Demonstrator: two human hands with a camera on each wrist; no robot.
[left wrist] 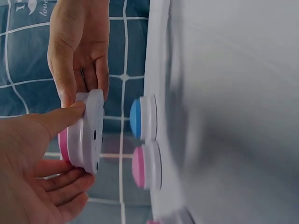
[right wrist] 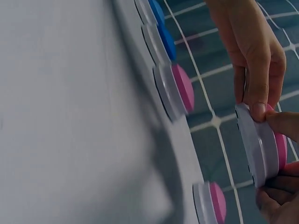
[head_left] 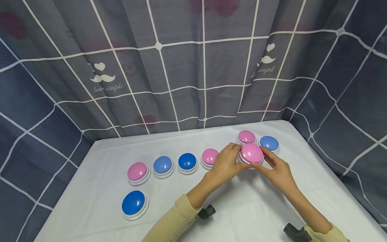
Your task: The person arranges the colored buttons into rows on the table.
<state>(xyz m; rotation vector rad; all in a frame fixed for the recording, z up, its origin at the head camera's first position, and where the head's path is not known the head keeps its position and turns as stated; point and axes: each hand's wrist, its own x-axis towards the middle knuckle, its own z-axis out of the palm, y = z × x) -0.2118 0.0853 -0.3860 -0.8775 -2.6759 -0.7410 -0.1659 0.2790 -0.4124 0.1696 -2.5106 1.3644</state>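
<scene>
Both hands hold one pink push button [head_left: 252, 153] with a white round base, raised off the table. My left hand [head_left: 227, 161] grips its left side, thumb at the near edge of the base. The right hand [head_left: 278, 172] pinches the opposite side, fingers curled round the rim. The left wrist view shows the dark-dotted underside of the held button [left wrist: 86, 133]. Just behind it on the table stand another pink button [head_left: 246, 136] and a light blue button [head_left: 269, 143]. A further pink button [head_left: 209, 157] sits left of the left hand.
Farther left on the white-covered table [head_left: 90, 201] stand a dark blue button [head_left: 187, 161], a light blue button [head_left: 163, 165] and a pink button [head_left: 137, 171]. A larger-looking dark blue button [head_left: 133, 203] is nearer. A grey checked curtain [head_left: 181, 67] surrounds the back and sides.
</scene>
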